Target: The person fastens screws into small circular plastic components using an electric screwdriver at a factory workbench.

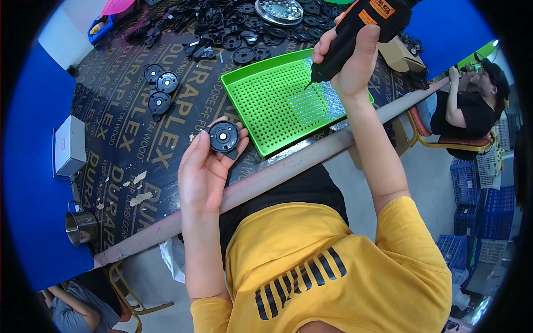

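Note:
Near the table's front edge, my left hand (206, 161) holds a round black plastic part (223, 137) with a pale metal centre, its face turned up. My right hand (355, 64) is wrapped round a black electric screwdriver (340, 54) with orange labels. The screwdriver's thin bit points down and left over a green perforated tray (261, 91), whose right part holds many small silvery screws (331, 100). Whether the bit carries a screw is too small to tell. Left of the tray lie three similar round black parts (159, 102) close together.
Black plastic parts (222, 28) are heaped at the back, beside a round dish (279, 11) of small metal pieces. A cardboard box (401, 54) stands right of the tray. At left are a metal mug (81, 225) and a white box (70, 145). A person (472, 102) sits at right.

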Demonstrator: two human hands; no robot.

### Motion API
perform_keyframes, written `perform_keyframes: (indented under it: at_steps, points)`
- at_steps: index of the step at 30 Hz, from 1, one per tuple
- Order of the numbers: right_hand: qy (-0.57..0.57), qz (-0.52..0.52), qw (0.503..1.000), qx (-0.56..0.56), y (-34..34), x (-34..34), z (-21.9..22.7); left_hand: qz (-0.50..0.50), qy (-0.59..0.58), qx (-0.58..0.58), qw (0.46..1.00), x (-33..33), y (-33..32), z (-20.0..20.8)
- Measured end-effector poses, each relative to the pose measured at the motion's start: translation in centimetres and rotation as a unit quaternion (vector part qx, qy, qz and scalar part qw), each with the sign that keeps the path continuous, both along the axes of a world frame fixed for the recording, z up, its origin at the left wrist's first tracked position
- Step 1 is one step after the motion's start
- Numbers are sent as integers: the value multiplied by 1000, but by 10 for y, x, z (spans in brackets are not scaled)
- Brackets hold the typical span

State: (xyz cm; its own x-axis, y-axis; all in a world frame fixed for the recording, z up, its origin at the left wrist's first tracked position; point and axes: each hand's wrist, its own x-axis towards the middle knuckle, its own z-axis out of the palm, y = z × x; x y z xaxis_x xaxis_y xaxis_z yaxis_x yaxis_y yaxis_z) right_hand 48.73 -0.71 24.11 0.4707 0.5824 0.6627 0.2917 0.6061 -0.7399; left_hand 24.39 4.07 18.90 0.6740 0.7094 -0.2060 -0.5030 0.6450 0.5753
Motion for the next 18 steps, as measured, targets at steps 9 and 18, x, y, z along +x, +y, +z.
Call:
perform_keyframes:
  at_steps: [9, 18]
  points:
    - [33, 7, 999, 2, 1, 3, -1, -4, 8, 18, 1000, 0, -1, 0]
    - [13, -3, 1000, -8, 2, 2, -1, -6, 10, 15, 1000, 0, -1, 1]
